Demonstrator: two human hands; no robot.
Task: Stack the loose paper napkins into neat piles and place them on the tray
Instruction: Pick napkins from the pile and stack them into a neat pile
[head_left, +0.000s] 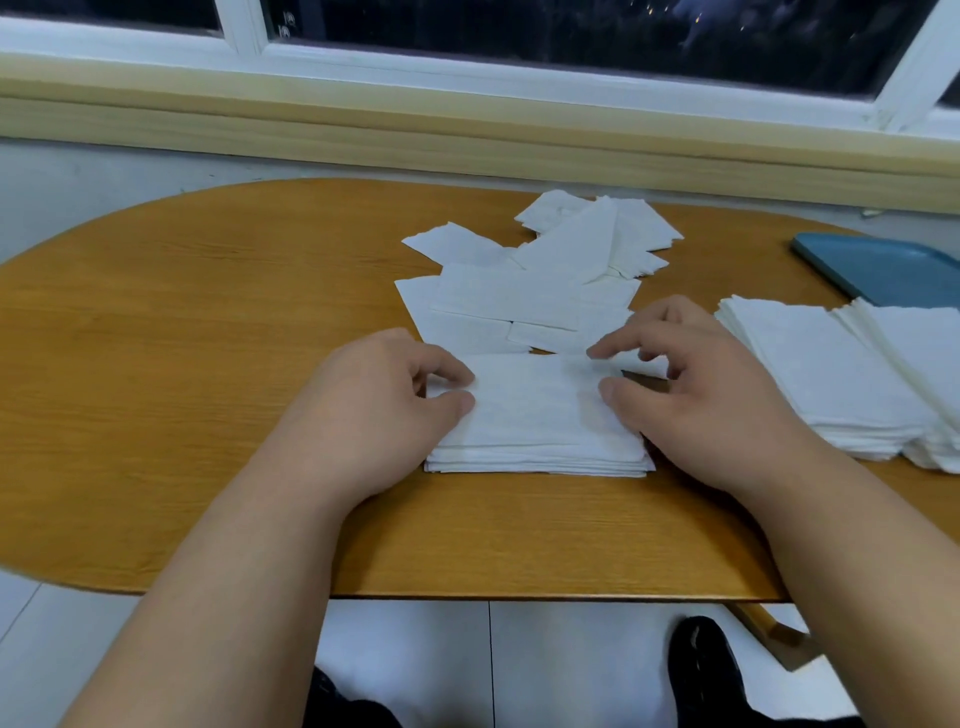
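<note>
A low pile of white napkins (537, 415) lies near the table's front edge, between my hands. My left hand (374, 410) pinches the pile's left edge with thumb and curled fingers. My right hand (711, 400) rests at the pile's right edge, thumb on the top napkin and forefinger reaching over its far corner. Several loose napkins (530, 275) lie scattered just behind the pile. Two taller neat napkin stacks (841, 374) stand side by side on the table at the right. A blue tray (883, 270) sits at the far right, partly cut off by the frame.
The oval wooden table (208, 312) stands against a wall under a window sill (467, 130). The table's left half is bare wood. Below the front edge are white floor tiles and a dark shoe (701, 665).
</note>
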